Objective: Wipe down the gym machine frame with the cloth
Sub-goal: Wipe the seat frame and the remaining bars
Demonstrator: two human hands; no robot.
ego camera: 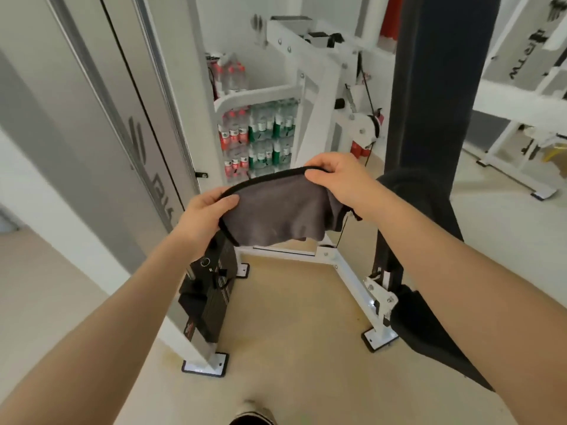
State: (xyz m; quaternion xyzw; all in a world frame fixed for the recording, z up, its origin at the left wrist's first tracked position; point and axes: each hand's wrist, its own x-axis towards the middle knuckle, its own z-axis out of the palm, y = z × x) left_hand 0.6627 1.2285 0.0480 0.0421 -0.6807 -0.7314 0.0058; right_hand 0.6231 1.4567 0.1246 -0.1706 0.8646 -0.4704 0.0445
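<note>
Currently one cloth [277, 210] — grey with a black hem — hangs stretched between two hands in front of the white machine frame [310, 96]. Left hand [205, 210] pinches its left edge; right hand [334, 176] pinches the top hem. Water bottles [257, 136] behind — count indistinct.

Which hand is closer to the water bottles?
Right. The right hand holds the cloth just below the water bottles; the left hand grips it lower and further left.
</note>
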